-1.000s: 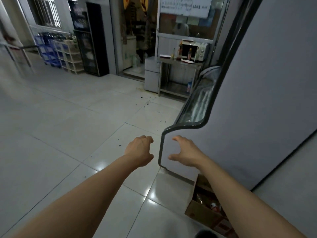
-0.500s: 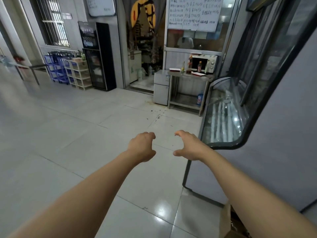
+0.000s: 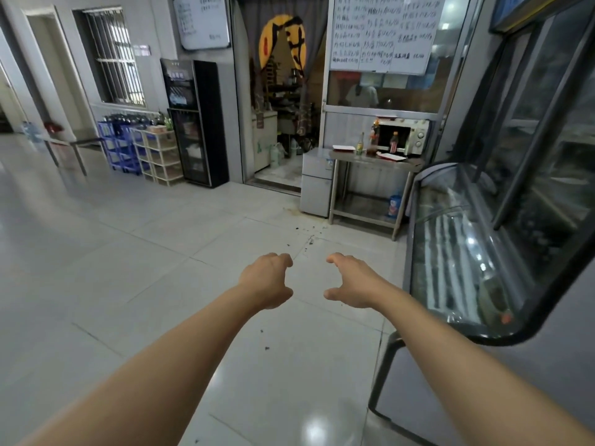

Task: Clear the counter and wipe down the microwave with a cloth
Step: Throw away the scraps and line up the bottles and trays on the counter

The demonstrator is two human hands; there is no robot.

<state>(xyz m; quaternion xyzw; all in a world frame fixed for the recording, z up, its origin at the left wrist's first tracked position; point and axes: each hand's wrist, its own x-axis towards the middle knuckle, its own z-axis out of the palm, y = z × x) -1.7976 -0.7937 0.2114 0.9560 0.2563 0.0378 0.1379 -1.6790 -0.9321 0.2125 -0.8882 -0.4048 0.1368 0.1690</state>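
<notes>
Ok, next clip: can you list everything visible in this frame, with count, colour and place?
white boxy microwave: one, white, far steel counter, right end
steel counter table: one, grey, far wall
bottles: about three, dark and green, before microwave
small silver fridge: one, left of counter
tall black glass-door cabinet: one, left of doorway
blue crates: stacked, under window
curved glass display case: one, right
left hand: empty, fingers loosely curled
right hand: empty, fingers loosely curled

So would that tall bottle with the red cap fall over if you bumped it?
Probably. The tall dark bottle with the red cap looks narrow and upright on the steel counter, so it may tip easily. If it is glass, it could break; it is too far away to tell.
</notes>
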